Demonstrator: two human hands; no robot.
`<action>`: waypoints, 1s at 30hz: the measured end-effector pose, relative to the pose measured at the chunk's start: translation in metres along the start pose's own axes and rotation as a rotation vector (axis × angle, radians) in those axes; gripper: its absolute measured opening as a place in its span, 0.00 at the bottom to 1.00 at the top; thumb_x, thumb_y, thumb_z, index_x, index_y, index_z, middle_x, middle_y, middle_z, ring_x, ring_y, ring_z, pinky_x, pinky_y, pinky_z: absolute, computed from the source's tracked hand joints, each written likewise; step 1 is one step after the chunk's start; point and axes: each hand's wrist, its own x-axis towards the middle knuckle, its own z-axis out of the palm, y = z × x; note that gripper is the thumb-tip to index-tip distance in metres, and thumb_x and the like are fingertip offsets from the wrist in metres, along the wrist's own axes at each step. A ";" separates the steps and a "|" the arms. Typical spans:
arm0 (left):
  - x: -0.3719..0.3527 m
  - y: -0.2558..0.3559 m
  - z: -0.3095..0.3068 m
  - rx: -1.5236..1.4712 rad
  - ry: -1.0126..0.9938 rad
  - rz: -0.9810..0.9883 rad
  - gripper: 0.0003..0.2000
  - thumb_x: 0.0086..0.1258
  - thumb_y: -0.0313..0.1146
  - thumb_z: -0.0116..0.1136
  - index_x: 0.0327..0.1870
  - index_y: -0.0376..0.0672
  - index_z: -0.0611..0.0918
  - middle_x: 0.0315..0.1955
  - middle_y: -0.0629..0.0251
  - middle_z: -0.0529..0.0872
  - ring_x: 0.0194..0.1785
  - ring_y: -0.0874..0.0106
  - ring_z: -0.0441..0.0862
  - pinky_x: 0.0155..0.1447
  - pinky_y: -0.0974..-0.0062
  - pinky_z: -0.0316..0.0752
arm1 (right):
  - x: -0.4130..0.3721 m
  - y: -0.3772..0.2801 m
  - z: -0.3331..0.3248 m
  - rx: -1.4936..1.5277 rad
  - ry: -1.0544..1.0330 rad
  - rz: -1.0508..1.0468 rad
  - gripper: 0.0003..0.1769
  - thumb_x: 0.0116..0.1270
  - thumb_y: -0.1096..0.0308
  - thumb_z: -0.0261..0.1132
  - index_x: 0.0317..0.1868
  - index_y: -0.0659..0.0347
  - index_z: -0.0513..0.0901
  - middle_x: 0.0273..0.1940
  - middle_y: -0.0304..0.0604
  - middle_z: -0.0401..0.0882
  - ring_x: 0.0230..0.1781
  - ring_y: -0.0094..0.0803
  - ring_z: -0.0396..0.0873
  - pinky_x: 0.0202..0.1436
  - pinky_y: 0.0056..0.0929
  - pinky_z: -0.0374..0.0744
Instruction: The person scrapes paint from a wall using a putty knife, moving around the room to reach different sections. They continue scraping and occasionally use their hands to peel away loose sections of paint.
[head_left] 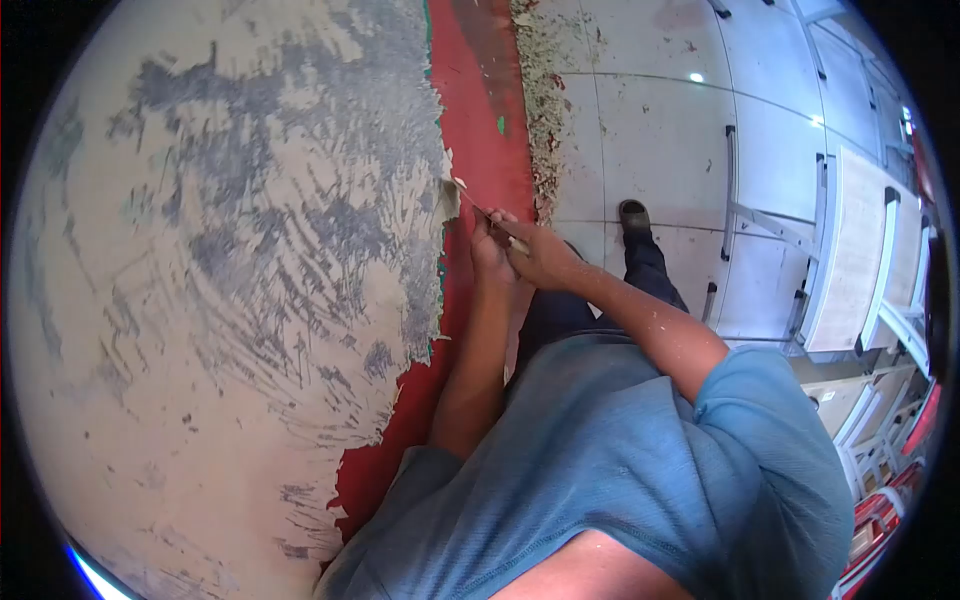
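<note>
A thin scraper [480, 209] points up and left, its tip at the ragged edge of the pale, scratched coating [300, 230]. My right hand [545, 258] is closed round its handle. Just left of it, my left hand [490, 252] is closed at the same tool, near the blade end, and the two hands touch or nearly touch. A loose flake [450, 198] curls away from the coating by the blade tip. The red surface [482, 100] shows between the coating's edge and the floor. The fingertips partly hide the handle.
Pale flakes [545, 120] lie in a strip on the tiled floor [660, 130] along the red surface. My shoe [634, 215] stands on the tiles. Ladder-like metal frames [775, 230] and a pale board [845, 250] are at the right.
</note>
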 end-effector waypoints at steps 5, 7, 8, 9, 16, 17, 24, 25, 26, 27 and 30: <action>0.015 0.014 -0.015 0.229 -0.064 0.017 0.12 0.69 0.43 0.45 0.28 0.47 0.75 0.22 0.71 0.75 0.29 0.74 0.73 0.41 0.76 0.69 | 0.005 0.008 0.012 -0.042 0.088 -0.138 0.27 0.58 0.75 0.48 0.60 0.69 0.63 0.56 0.62 0.66 0.59 0.50 0.66 0.61 0.35 0.65; 0.020 0.016 -0.025 0.253 -0.036 0.012 0.13 0.69 0.42 0.43 0.27 0.47 0.74 0.22 0.70 0.75 0.29 0.73 0.73 0.40 0.74 0.69 | 0.022 0.011 0.010 -0.019 0.125 -0.120 0.25 0.58 0.75 0.47 0.59 0.67 0.64 0.55 0.64 0.66 0.58 0.52 0.65 0.61 0.38 0.66; 0.022 0.013 -0.013 0.235 0.015 0.024 0.13 0.68 0.41 0.43 0.26 0.46 0.74 0.22 0.69 0.75 0.28 0.71 0.73 0.40 0.72 0.69 | 0.032 0.009 0.007 -0.011 0.139 -0.126 0.25 0.58 0.75 0.46 0.59 0.66 0.65 0.54 0.65 0.66 0.57 0.53 0.65 0.60 0.40 0.66; 0.025 0.010 -0.007 0.220 0.060 0.041 0.14 0.67 0.41 0.42 0.24 0.45 0.73 0.21 0.67 0.75 0.28 0.70 0.73 0.39 0.70 0.69 | 0.025 0.003 0.003 -0.026 0.077 -0.081 0.25 0.58 0.75 0.46 0.59 0.66 0.65 0.53 0.65 0.67 0.56 0.53 0.66 0.59 0.40 0.67; 0.008 -0.001 -0.005 -0.153 0.013 -0.049 0.12 0.67 0.37 0.44 0.26 0.43 0.74 0.23 0.67 0.75 0.30 0.70 0.72 0.41 0.68 0.70 | 0.009 -0.005 -0.015 -0.051 -0.101 0.106 0.25 0.57 0.74 0.50 0.57 0.64 0.66 0.44 0.65 0.72 0.44 0.56 0.73 0.45 0.45 0.74; 0.004 -0.002 0.003 -0.150 0.021 -0.038 0.11 0.67 0.36 0.44 0.26 0.43 0.74 0.23 0.67 0.76 0.31 0.70 0.73 0.41 0.68 0.70 | 0.013 -0.009 -0.022 -0.059 -0.168 0.186 0.25 0.57 0.73 0.50 0.57 0.64 0.66 0.43 0.65 0.73 0.43 0.57 0.74 0.43 0.45 0.74; 0.002 0.006 0.007 -0.049 -0.081 -0.003 0.08 0.66 0.33 0.45 0.27 0.42 0.74 0.25 0.66 0.76 0.32 0.70 0.73 0.42 0.70 0.70 | 0.021 -0.012 -0.008 -0.018 -0.038 0.116 0.20 0.57 0.72 0.51 0.51 0.66 0.71 0.43 0.67 0.71 0.39 0.58 0.75 0.40 0.45 0.74; 0.008 0.009 0.011 -0.028 -0.033 0.003 0.09 0.66 0.33 0.45 0.27 0.42 0.74 0.25 0.66 0.76 0.32 0.70 0.72 0.42 0.71 0.70 | 0.017 -0.014 -0.011 -0.011 -0.011 0.044 0.20 0.57 0.72 0.51 0.51 0.66 0.71 0.43 0.67 0.71 0.40 0.58 0.75 0.41 0.45 0.74; 0.000 0.011 0.013 -0.062 0.000 -0.011 0.09 0.66 0.33 0.45 0.26 0.42 0.74 0.25 0.66 0.77 0.31 0.70 0.72 0.41 0.71 0.70 | 0.009 -0.018 -0.011 0.002 0.021 -0.024 0.20 0.57 0.72 0.50 0.51 0.66 0.71 0.43 0.67 0.71 0.40 0.57 0.75 0.42 0.45 0.74; -0.012 0.009 0.017 -0.104 0.029 -0.023 0.09 0.66 0.33 0.46 0.25 0.42 0.74 0.24 0.66 0.77 0.31 0.70 0.72 0.41 0.72 0.70 | 0.007 -0.020 -0.014 0.007 0.051 -0.095 0.20 0.57 0.72 0.50 0.51 0.66 0.71 0.44 0.67 0.71 0.41 0.57 0.75 0.42 0.45 0.74; -0.003 0.008 0.021 -0.077 0.060 -0.010 0.10 0.66 0.34 0.47 0.24 0.42 0.75 0.23 0.66 0.77 0.31 0.71 0.72 0.40 0.73 0.70 | 0.017 -0.002 0.001 -0.050 0.141 -0.152 0.21 0.56 0.72 0.50 0.52 0.66 0.71 0.43 0.66 0.72 0.45 0.56 0.74 0.45 0.44 0.73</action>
